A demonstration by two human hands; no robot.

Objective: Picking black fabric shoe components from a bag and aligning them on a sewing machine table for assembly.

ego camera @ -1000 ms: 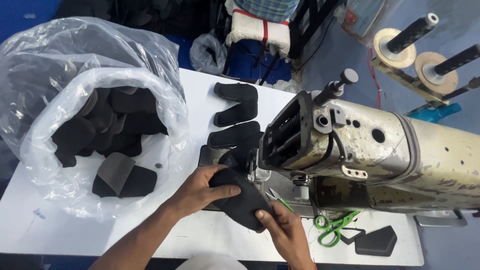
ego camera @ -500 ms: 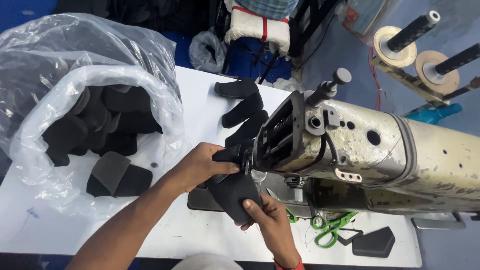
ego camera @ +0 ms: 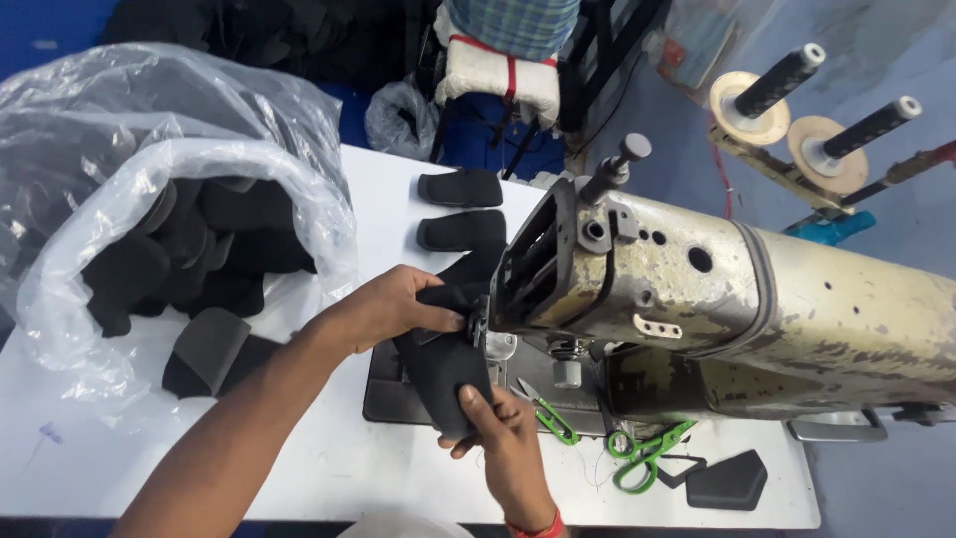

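We pinch black piece [ego camera: 443, 364]: left hand [ego camera: 393, 309] on top, right hand [ego camera: 498, 423] below; machine [ego camera: 697, 299] hides needle.

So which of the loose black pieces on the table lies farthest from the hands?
The wedge-shaped black piece by the green scissors, alone at the table's right end.

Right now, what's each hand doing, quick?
Left hand: closed on the black piece, near the sewing machine.
Right hand: gripping the same piece's near end.
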